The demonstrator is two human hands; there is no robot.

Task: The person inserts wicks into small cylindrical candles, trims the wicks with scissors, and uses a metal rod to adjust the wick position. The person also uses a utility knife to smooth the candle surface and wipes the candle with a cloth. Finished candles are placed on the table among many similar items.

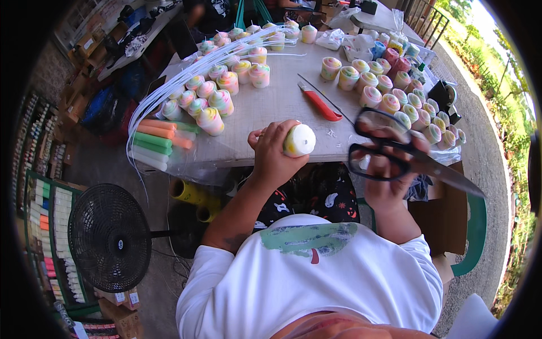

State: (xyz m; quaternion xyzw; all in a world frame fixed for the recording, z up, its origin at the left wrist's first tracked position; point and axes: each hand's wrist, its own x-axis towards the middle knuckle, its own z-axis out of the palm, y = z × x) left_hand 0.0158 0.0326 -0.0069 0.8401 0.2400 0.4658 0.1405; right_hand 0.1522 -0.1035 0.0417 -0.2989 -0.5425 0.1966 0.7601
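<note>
My left hand [272,151] is wrapped round a pastel swirled candle [300,140], its flat white end facing up with a small dark spot in the middle. My right hand [390,169] grips a pair of black-handled scissors [446,172], the finger loops pointing left and the blades lower right, slightly blurred. Beyond the hands lie a red-handled knife [323,106] and a thin metal rod [324,95]. Small white scraps [331,134] are scattered near the table's front edge.
Similar candles stand in groups at the left [227,82] and right [371,96] of the table [282,85]. Long white wicks [169,85] drape over the left group. Orange and green wax sticks [153,141] lie at the left edge. A black fan [110,237] stands lower left.
</note>
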